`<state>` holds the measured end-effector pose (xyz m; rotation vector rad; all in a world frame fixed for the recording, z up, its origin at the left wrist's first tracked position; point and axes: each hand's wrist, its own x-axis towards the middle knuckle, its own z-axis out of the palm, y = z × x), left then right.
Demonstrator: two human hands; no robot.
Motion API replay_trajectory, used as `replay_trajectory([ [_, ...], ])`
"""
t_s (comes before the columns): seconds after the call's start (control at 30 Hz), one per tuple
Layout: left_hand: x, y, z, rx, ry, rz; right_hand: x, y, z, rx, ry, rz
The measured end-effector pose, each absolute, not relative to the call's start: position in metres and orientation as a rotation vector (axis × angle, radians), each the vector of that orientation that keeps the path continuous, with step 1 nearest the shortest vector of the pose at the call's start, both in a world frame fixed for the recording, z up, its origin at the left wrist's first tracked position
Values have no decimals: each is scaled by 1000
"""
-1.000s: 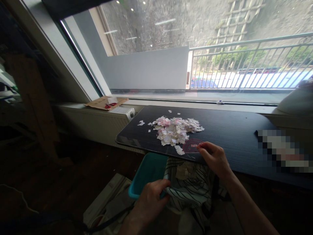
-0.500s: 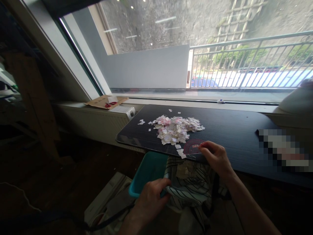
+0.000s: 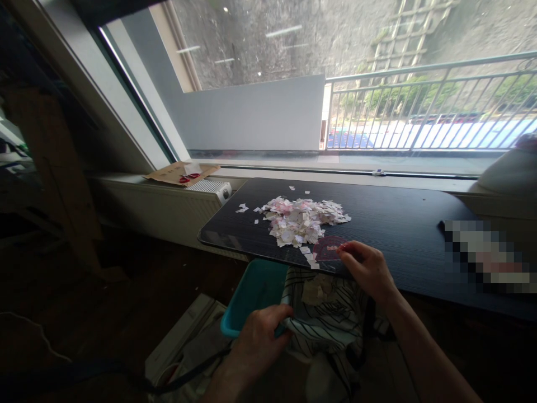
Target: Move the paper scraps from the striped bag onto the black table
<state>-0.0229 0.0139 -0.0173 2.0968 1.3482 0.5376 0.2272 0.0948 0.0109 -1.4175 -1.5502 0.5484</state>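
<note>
Head view (sole camera). Change: compared with the picture one second ago, the few loose paper scraps (image 3: 311,260) at the near side are more strung out, the lowest now lying at the table's front edge. The large heap of small white and pinkish paper pieces (image 3: 296,221) looks unaltered on the black wood-grain tabletop (image 3: 398,218). Judgement: only a slight advance in the work; nearly all the paper remains to be dealt with.

Right hand (image 3: 369,266): nearly closed, thumb and index finger pinched on the right end of a transparent pinkish-red plastic protractor (image 3: 325,249). The protractor lies at the table's near edge, its left end beside the strung-out scraps. The other fingers are curled; whether they touch the protractor cannot be told.

Left hand (image 3: 264,330): closed, with the rim of a pale cloth bag with dark stripes (image 3: 323,324) between thumb and fingers. The bag hangs open below the table edge, crumpled tan paper (image 3: 316,291) inside, beside a turquoise plastic bin (image 3: 255,291).
</note>
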Motion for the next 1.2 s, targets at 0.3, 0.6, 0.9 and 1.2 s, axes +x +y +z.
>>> replay_trajectory([
  [0.3,-22,16,-15,2098,1366,532,227,92,14,-1372,-1524,601],
  [0.6,-22,15,-14,2101,1355,525,228,93,13,-1385,-1549,593],
  [0.9,-21,16,-14,2094,1360,516,227,95,12,-1375,-1522,584],
  [1.2,-22,16,-15,2099,1357,503,228,90,18,-1377,-1622,635],
])
